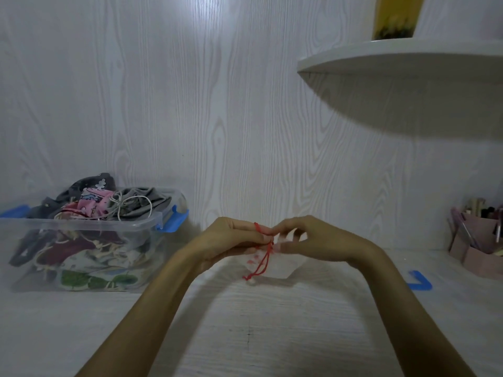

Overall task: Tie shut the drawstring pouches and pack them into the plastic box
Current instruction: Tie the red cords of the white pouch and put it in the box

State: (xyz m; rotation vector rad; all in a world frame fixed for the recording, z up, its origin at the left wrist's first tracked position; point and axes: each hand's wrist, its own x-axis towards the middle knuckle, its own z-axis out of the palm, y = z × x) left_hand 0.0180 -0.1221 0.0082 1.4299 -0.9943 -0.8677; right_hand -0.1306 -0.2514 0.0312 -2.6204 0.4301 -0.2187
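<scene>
A small white pouch (pixel 283 263) with a red drawstring (pixel 265 263) hangs between my hands just above the desk. My left hand (pixel 231 240) pinches the red cord, which loops over its forefinger. My right hand (pixel 307 238) pinches the cord from the other side, fingertips meeting those of the left. The cord's loose ends dangle below, down to the desk. At the left stands a clear plastic box (pixel 141 229) with blue latches, heaped with several patterned and grey pouches (pixel 109 205).
A pink organiser (pixel 479 248) with pens stands at the right edge of the white desk. A blue clip-like piece (pixel 420 280) lies near it. A rounded white shelf (pixel 402 61) juts out above right. The panelled wall is close behind.
</scene>
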